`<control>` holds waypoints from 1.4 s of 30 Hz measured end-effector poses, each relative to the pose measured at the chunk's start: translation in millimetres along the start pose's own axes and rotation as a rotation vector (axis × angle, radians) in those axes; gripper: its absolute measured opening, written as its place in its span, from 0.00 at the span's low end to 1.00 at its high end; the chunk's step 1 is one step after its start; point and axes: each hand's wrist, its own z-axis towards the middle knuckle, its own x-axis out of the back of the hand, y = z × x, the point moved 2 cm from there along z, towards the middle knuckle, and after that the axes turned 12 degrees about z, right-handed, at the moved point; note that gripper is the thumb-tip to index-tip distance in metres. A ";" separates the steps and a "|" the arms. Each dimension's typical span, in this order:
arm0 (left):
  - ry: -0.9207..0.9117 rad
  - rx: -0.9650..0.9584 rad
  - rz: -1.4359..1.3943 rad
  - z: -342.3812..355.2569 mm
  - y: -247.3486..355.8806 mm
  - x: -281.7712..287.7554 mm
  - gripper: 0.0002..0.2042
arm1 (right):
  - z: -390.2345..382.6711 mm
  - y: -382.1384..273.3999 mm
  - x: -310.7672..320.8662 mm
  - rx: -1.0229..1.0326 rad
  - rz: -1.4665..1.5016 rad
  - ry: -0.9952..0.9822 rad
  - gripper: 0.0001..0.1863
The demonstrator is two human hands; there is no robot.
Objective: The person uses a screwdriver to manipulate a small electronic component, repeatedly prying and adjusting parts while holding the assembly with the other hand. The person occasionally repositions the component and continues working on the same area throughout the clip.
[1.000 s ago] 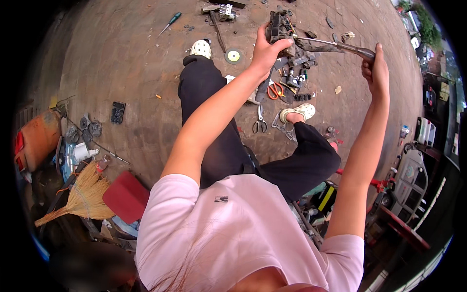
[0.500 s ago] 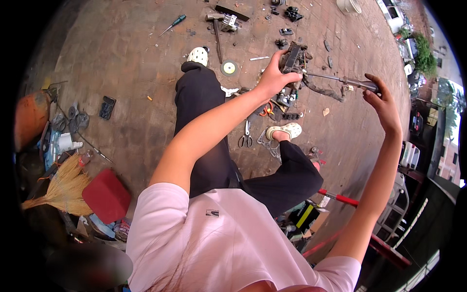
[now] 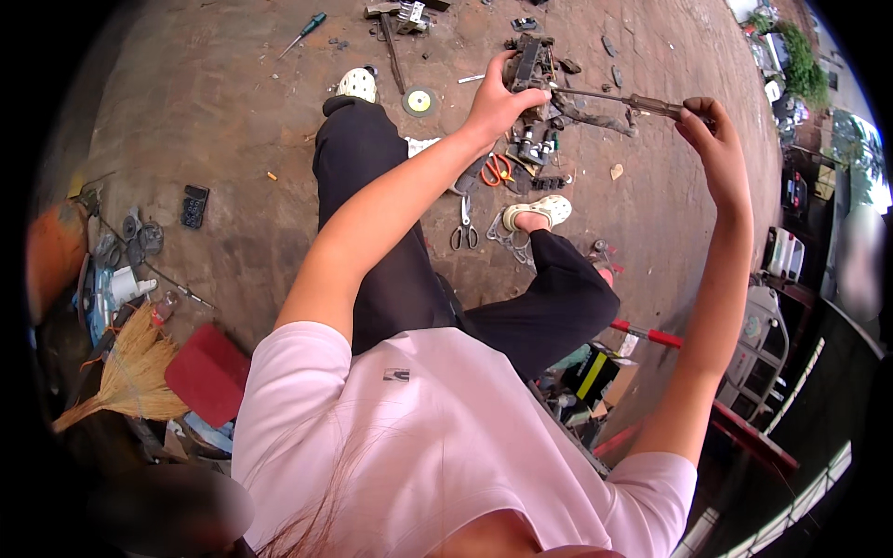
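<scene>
My left hand (image 3: pixel 493 109) grips a dark, grimy mechanical assembly (image 3: pixel 530 63) at upper centre, thumb along its lower edge. A long screwdriver (image 3: pixel 656 105) runs sideways into the assembly's right side. My right hand (image 3: pixel 712 153) holds the handle's far end with bent fingers. A bent dark hose (image 3: pixel 595 122) lies or hangs just below the shaft; which, I cannot tell. Under the assembly are small parts (image 3: pixel 538 149), orange-handled scissors (image 3: pixel 496 171) and black-handled scissors (image 3: pixel 463 232) on the ground.
A hammer (image 3: pixel 391 51), teal screwdriver (image 3: pixel 302 33) and round disc (image 3: pixel 419 101) lie ahead. My legs are spread in cream clogs (image 3: pixel 358 86). At left are a straw broom (image 3: pixel 126 372), red seat (image 3: pixel 206 372) and orange container (image 3: pixel 51 260). A red bar (image 3: pixel 651 335) and vehicles (image 3: pixel 781 251) are at right.
My right hand's grip has shifted from wrapped fingers to fingertips over the handle's end. Both hands and the assembly dipped in the view, then rose again, partly as the camera moved.
</scene>
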 end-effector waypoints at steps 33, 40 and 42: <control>-0.064 0.049 0.027 -9.9 -6.6 -12.4 0.40 | -6.5 -44.7 -1.4 -0.316 -0.080 -0.240 0.18; -0.069 0.066 -0.024 -10.1 4.1 -9.7 0.39 | -5.7 -14.3 -6.4 -0.155 -0.594 -0.488 0.15; -0.075 0.071 -0.046 -10.5 6.7 -7.0 0.39 | -14.5 -7.3 -14.3 0.029 -0.693 -0.490 0.13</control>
